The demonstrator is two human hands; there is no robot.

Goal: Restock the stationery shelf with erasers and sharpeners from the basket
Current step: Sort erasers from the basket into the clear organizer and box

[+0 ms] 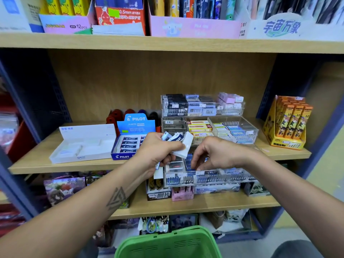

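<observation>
With the left hand [158, 148] gripping a bunch of white, blue-sleeved erasers [176, 141], the right hand [210, 155], pinching one, should seat it flat in the near clear acrylic tray [204, 178], above the green plastic basket [167, 243].

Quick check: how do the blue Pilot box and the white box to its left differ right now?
The blue Pilot box has an upright printed header card; the white box has its plain lid folded back. The Pilot box holds rows of dark-sleeved erasers; the white box looks nearly bare inside. The white box is wider and flatter. Both sit open, side by side on the same wooden shelf.
</observation>
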